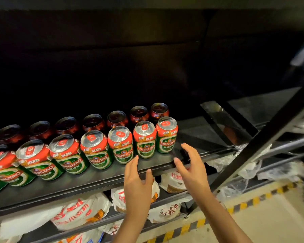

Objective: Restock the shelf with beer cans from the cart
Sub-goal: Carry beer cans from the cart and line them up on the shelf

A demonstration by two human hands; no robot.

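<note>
The dark shelf (95, 179) holds two rows of beer cans (120, 144), a front row in the light and a back row in shadow. To the right of the last can (167, 135) the shelf is bare. Both hands are empty, fingers spread apart, just in front of the shelf edge: left hand (138, 179), right hand (191, 165). The cart is not in view. I think the next can should go upright beside the last one, label facing out, set down gently so no neighbor tips.
</note>
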